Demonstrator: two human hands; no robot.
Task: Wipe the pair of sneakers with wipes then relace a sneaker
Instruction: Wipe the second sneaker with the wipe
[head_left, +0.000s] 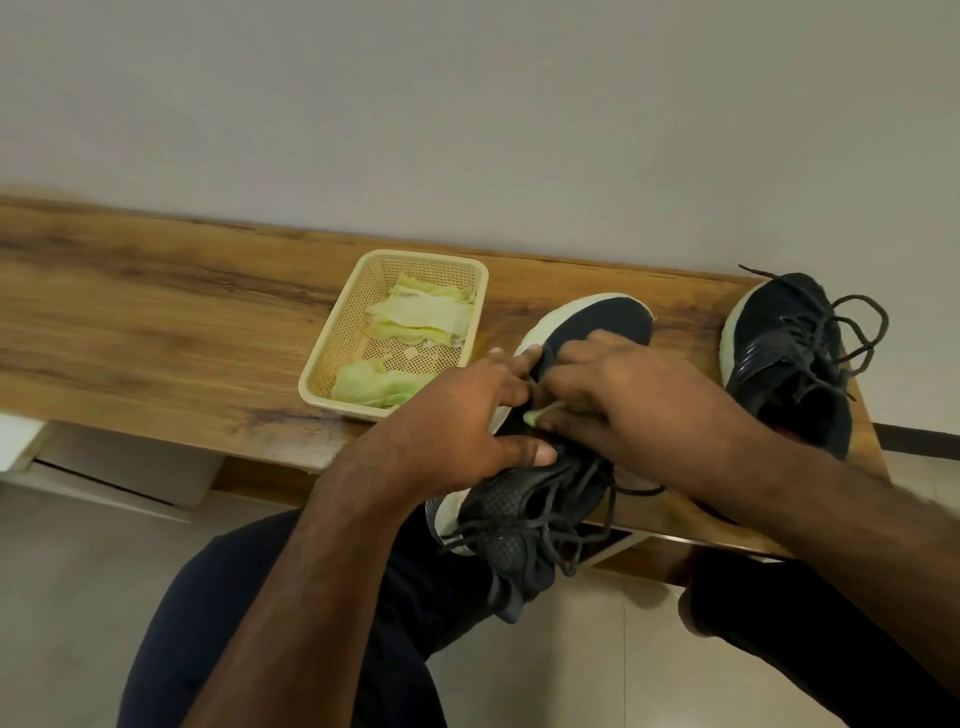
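A dark sneaker with a white sole (597, 319) lies at the wooden table's (156, 332) front edge, toe pointing away, loose laces hanging over the edge. My left hand (467, 415) holds its left side, fingers spread and thumb on the upper. My right hand (618, 395) presses a pale green wipe (540, 413) onto the middle of the sneaker, fingers curled over the wipe. The second dark sneaker (789, 364) stands at the right end of the table, laces loose.
A cream plastic basket (332, 364) holding several pale green wipes (421, 317) sits left of the near sneaker. A plain wall runs behind the table. My legs in dark trousers are below the table edge, over a light floor.
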